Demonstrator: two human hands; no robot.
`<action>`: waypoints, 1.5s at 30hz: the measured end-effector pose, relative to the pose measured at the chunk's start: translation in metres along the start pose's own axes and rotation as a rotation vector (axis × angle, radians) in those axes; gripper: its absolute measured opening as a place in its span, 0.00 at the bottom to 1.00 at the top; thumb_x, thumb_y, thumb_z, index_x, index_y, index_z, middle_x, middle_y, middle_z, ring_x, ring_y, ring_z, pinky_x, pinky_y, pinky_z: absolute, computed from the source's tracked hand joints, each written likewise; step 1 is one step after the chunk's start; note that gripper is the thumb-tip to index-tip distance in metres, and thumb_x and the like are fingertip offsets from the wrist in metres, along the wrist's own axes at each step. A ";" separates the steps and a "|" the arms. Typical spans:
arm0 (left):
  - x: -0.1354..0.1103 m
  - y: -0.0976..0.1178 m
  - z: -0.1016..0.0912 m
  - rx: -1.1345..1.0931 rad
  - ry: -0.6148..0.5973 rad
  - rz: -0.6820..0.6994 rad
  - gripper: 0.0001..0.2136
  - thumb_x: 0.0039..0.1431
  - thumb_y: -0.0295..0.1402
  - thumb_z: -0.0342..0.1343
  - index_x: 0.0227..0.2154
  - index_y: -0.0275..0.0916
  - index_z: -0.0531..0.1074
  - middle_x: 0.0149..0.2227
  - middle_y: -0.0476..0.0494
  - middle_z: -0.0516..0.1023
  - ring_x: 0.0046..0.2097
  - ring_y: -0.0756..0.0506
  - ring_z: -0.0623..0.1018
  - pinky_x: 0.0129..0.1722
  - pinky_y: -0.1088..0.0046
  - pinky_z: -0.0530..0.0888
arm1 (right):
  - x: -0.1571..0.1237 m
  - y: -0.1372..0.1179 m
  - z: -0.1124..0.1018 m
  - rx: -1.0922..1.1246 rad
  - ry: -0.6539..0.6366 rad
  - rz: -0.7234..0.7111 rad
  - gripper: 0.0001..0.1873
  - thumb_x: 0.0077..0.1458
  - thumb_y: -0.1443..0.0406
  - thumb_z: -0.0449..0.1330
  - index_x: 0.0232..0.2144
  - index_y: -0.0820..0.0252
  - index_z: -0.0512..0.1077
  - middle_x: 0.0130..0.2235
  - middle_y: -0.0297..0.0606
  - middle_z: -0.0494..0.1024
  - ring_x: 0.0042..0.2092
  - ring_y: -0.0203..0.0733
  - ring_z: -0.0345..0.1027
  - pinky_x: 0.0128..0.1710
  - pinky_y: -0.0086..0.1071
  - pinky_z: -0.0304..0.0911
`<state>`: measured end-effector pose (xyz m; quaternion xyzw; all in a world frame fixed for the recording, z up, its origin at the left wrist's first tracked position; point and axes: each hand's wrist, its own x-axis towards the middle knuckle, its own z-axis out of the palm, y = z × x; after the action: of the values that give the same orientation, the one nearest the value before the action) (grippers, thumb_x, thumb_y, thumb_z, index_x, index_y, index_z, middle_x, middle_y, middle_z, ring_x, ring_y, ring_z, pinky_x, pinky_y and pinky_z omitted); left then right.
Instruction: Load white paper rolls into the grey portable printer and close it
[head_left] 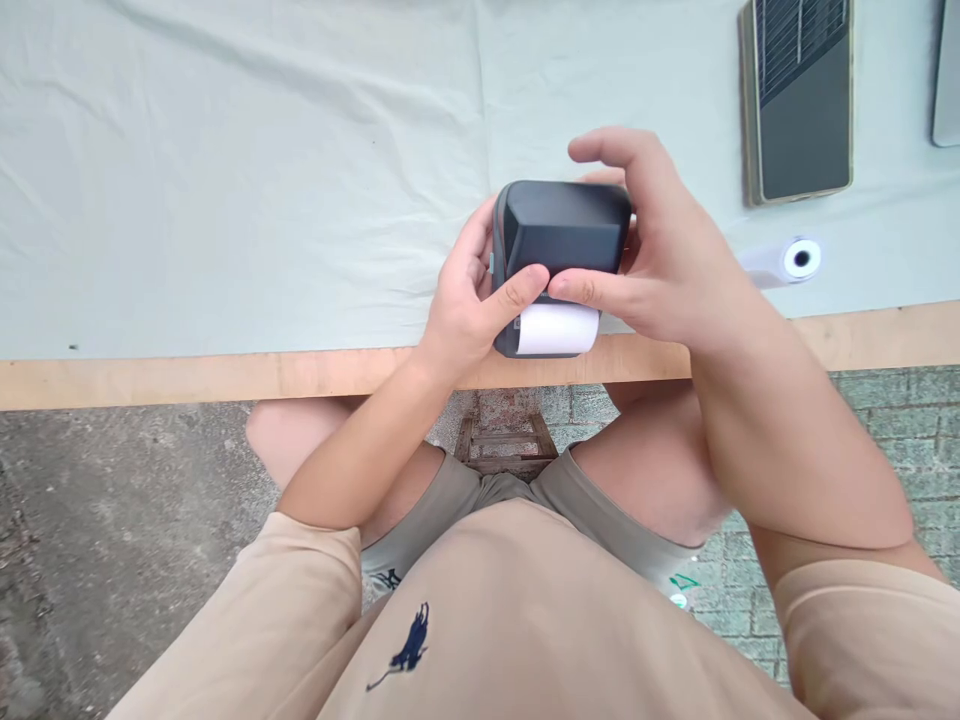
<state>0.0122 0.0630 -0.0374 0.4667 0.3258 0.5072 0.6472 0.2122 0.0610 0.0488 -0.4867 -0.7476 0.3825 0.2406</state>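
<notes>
A black portable receipt printer (pixel 568 222) is held up over the front edge of the table, with a strip of white paper (pixel 559 330) curling out of its near end. My left hand (pixel 469 290) wraps round its left side, the thumb lying on top close to the paper. On the right side, my right hand (pixel 660 240) grips it too, its thumb pressing the top face beside the left thumb and its index finger raised off the far corner. The fingers under the printer are hidden.
A white paper roll (pixel 784 262) lies on the cloth-covered table (pixel 262 180) right of my right hand. Farther back is a dark phone (pixel 806 110), and part of a grey object (pixel 949 80) shows at the right border. A bare wooden edge (pixel 150 380) runs along the table's front.
</notes>
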 end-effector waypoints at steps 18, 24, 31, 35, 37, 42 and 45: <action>0.001 0.006 0.008 -0.096 0.097 -0.043 0.25 0.62 0.62 0.59 0.50 0.49 0.78 0.55 0.41 0.83 0.70 0.34 0.74 0.71 0.50 0.75 | -0.009 0.004 -0.019 -0.324 0.111 -0.289 0.35 0.59 0.51 0.71 0.65 0.45 0.66 0.68 0.50 0.69 0.72 0.61 0.62 0.55 0.49 0.75; 0.003 0.004 0.006 -0.067 0.123 -0.083 0.32 0.62 0.67 0.53 0.54 0.48 0.76 0.56 0.39 0.81 0.72 0.30 0.72 0.67 0.45 0.77 | -0.011 -0.014 -0.011 -0.240 0.724 -0.246 0.21 0.72 0.54 0.56 0.28 0.53 0.75 0.30 0.37 0.75 0.33 0.42 0.70 0.33 0.40 0.62; -0.001 0.009 0.007 -0.033 0.002 -0.014 0.31 0.54 0.63 0.67 0.55 0.50 0.77 0.57 0.44 0.82 0.72 0.30 0.73 0.69 0.50 0.77 | -0.008 -0.014 -0.012 -0.652 0.256 -0.286 0.13 0.67 0.56 0.57 0.47 0.49 0.80 0.40 0.39 0.86 0.46 0.52 0.79 0.43 0.45 0.68; 0.000 0.001 0.002 -0.014 -0.044 -0.018 0.33 0.51 0.65 0.68 0.52 0.50 0.80 0.57 0.45 0.83 0.70 0.29 0.76 0.68 0.48 0.78 | -0.007 -0.019 -0.010 -0.706 0.193 -0.203 0.14 0.65 0.58 0.58 0.50 0.49 0.77 0.48 0.41 0.85 0.48 0.56 0.77 0.49 0.50 0.65; 0.001 0.000 0.001 -0.008 -0.051 -0.015 0.32 0.51 0.65 0.68 0.51 0.50 0.81 0.56 0.45 0.84 0.69 0.29 0.77 0.67 0.47 0.78 | -0.007 -0.021 -0.008 -0.705 0.156 -0.180 0.09 0.65 0.58 0.60 0.45 0.48 0.77 0.46 0.39 0.85 0.47 0.56 0.77 0.51 0.51 0.62; 0.000 -0.002 0.001 0.039 -0.058 0.055 0.29 0.58 0.62 0.65 0.54 0.49 0.80 0.57 0.45 0.84 0.70 0.30 0.76 0.69 0.49 0.77 | -0.011 -0.018 -0.008 -0.785 0.114 -0.138 0.06 0.64 0.57 0.63 0.40 0.50 0.76 0.40 0.38 0.85 0.51 0.59 0.76 0.48 0.50 0.56; -0.001 -0.011 -0.005 0.071 -0.132 0.155 0.28 0.63 0.59 0.63 0.60 0.51 0.76 0.59 0.46 0.83 0.69 0.32 0.78 0.67 0.51 0.80 | -0.010 -0.015 -0.011 -0.848 0.041 -0.165 0.06 0.65 0.59 0.61 0.37 0.53 0.76 0.38 0.38 0.85 0.52 0.59 0.75 0.43 0.46 0.53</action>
<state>0.0117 0.0631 -0.0495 0.5453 0.2632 0.5122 0.6091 0.2160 0.0520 0.0677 -0.4887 -0.8700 0.0111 0.0638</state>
